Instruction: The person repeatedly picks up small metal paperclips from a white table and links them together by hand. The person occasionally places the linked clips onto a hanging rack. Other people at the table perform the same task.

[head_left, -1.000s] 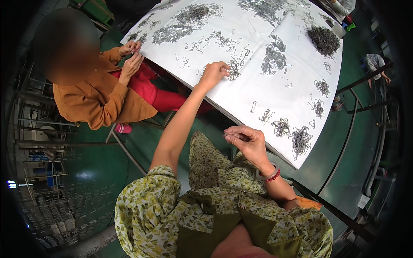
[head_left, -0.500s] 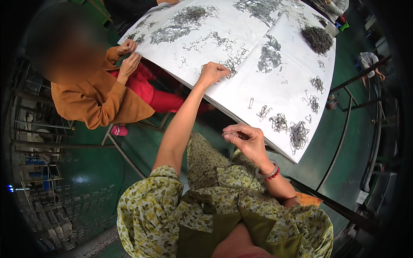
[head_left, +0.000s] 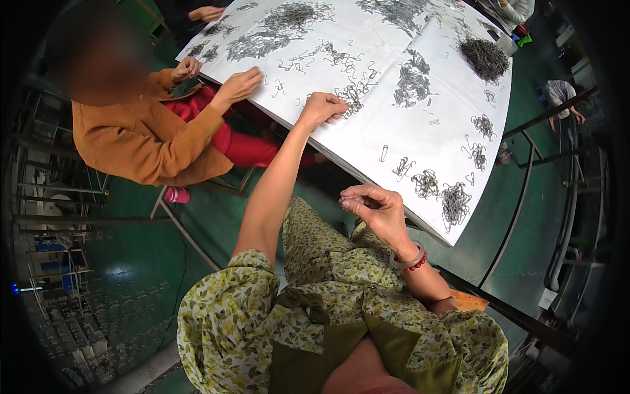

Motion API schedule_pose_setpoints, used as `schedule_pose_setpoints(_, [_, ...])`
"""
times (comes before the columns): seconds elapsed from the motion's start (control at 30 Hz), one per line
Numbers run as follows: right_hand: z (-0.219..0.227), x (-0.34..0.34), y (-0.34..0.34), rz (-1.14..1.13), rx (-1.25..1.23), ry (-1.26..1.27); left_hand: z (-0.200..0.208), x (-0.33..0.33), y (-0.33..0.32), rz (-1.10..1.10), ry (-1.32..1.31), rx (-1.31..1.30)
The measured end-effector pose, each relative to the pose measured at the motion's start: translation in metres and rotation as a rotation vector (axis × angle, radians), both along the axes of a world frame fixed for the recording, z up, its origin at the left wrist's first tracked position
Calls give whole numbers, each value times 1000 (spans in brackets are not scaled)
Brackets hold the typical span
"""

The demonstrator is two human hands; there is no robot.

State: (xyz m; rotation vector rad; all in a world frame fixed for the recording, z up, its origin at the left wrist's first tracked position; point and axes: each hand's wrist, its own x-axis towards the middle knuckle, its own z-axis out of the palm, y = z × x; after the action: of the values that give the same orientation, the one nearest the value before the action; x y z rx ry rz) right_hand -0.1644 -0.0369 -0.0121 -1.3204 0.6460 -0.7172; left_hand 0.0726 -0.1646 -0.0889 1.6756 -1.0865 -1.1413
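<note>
My left hand [head_left: 323,108] reaches across the near edge of the white-covered table [head_left: 367,144]. Its fingers are pinched together at the border of a loose pile of bent grey wire hooks [head_left: 355,94]; whatever is between the fingertips is hidden. Closer to my body, my right hand [head_left: 377,207] hovers just off the table edge, thumb and fingers pressed together. Something small may be in that pinch, too unclear to name. A pale bangle and red beads circle the right wrist. Small heaps of wire hooks [head_left: 455,202] lie on the table to its right.
On my left sits a co-worker in a brown top [head_left: 141,134], one hand [head_left: 243,84] over the table edge. Flat clusters of straighter wire pieces [head_left: 412,80] and a big dark heap [head_left: 483,58] lie farther back. Metal rails [head_left: 512,213] run along the right.
The co-worker's hands have parted, one reaching right over the table edge. Another person's hand shows more at the far left. My left hand shifts slightly at the pile; my right stays put.
</note>
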Motion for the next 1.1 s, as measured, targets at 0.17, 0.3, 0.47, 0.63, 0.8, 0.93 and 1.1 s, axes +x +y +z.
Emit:
schedule_pose_setpoints(0.17, [0, 4, 2, 9, -8, -5, -14, 11, 4, 1, -326, -2])
schedule_pose_setpoints(0.3, [-2, 3, 6, 0, 13, -13, -20, 10, 9, -5, -507, -177])
schedule_pose_setpoints(0.47, [-5, -1, 6, -26, 34, -36, 17, -6, 27, 31, -150, -145])
schedule_pose_setpoints(0.63, [-11, 0, -4, -6, 70, -46, 68, -39, 86, 50, 359, -181])
schedule_pose_setpoints(0.8, [-7, 5, -8, -80, 93, -42, 98, -68, 161, -30, 350, -325])
schedule_pose_setpoints(0.93, [-7, 8, -8, -125, 108, -60, 94, -73, 171, -61, -8, -473])
schedule_pose_setpoints(1.1, [2, 3, -4, -161, -1, 10, 97, -81, 173, -11, -149, -475])
